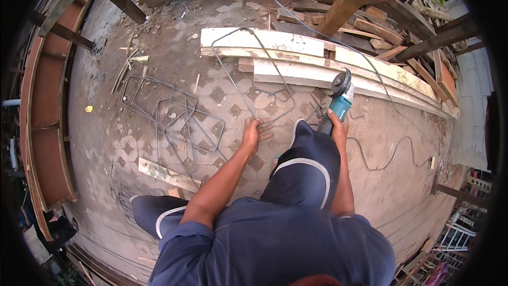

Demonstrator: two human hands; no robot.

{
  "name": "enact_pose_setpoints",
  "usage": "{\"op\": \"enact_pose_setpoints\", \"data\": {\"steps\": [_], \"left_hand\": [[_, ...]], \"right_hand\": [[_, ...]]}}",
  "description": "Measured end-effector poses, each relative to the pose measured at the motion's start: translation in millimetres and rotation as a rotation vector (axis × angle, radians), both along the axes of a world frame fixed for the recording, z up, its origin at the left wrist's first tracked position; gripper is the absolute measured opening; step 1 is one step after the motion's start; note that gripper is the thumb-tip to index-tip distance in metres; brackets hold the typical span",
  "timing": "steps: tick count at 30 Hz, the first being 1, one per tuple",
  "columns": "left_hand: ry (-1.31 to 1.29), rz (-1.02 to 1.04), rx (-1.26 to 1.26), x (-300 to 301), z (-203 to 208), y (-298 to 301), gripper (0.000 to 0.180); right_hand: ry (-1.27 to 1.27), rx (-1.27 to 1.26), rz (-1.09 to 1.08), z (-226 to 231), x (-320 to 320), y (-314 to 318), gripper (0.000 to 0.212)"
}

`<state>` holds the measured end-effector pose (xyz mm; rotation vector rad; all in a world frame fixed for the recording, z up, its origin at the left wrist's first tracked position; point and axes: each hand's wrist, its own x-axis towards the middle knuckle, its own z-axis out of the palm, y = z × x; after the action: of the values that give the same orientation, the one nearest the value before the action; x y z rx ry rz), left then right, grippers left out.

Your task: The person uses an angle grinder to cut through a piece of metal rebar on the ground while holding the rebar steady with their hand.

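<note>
In my right hand [339,125] is a teal and black angle grinder [342,106], gripped by its body beside my right knee. Its disc [344,81] points away from me, close to the white boards; whether it spins I cannot tell. My left hand [252,136] pinches the near corner of a bent steel rod frame [234,83], some fingers partly stretched. That frame's far end rests over the white-faced boards [288,43]. Several similar rod frames [157,120] lie overlapping on the ground to the left. Short rod pieces [316,107] lie beside the grinder.
A thin cable [379,76] runs across the boards, and a wavy dark cord [370,168] lies at right. Stacked timber [378,33] and a slanting post [352,5] stand far right. A board [166,173] and thin wire [123,193] lie near my left knee. Wooden panelling [50,90] edges the left.
</note>
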<state>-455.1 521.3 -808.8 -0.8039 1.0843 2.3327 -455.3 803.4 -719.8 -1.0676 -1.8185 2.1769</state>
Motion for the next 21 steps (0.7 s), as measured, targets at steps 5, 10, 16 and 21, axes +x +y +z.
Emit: {"op": "enact_pose_setpoints", "data": {"steps": [5, 10, 16, 21], "left_hand": [[0.207, -0.209, -0.001, 7.5, 30.3, -14.0, 0.033], [0.155, -0.304, -0.001, 8.2, 24.0, -2.8, 0.037], [0.053, -0.416, 0.031, 8.2, 9.6, 34.0, 0.044], [-0.022, -0.515, 0.063, 10.1, -2.1, 46.0, 0.033]], "right_hand": [[0.022, -0.036, -0.059, 9.6, 1.9, -4.1, 0.04], [0.034, -0.041, -0.057, 7.5, 6.1, 2.8, 0.044], [0.078, 0.035, -0.025, 24.9, 8.6, 8.6, 0.046], [0.116, 0.097, -0.012, 37.4, 6.3, 10.3, 0.049]]}}
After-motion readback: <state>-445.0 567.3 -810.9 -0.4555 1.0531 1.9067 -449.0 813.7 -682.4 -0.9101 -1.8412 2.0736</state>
